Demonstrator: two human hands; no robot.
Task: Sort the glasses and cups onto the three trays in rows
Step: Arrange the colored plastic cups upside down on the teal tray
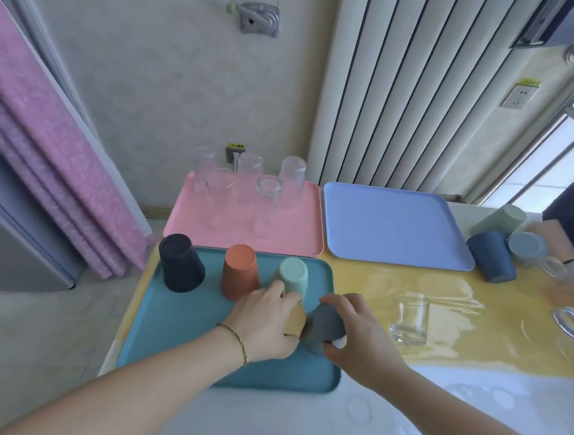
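My left hand (263, 325) grips a tan cup (296, 321) over the teal tray (180, 339). Beside it my right hand (355, 329) holds a grey-blue cup (327, 323) at the tray's right part. A dark navy cup (180, 264), an orange cup (240, 270) and a mint cup (293, 274) stand upside down in a row at the tray's far edge. Several clear glasses (267, 205) stand on the pink tray (297, 238). The blue tray (391, 225) holds nothing.
On the yellow cloth right of the teal tray stands a clear glass (411, 318), with another glass (572, 322) at the far right. A navy cup (492, 255), a grey-blue cup (527, 248) and a green cup (500, 220) cluster beside the blue tray. A pink curtain hangs left.
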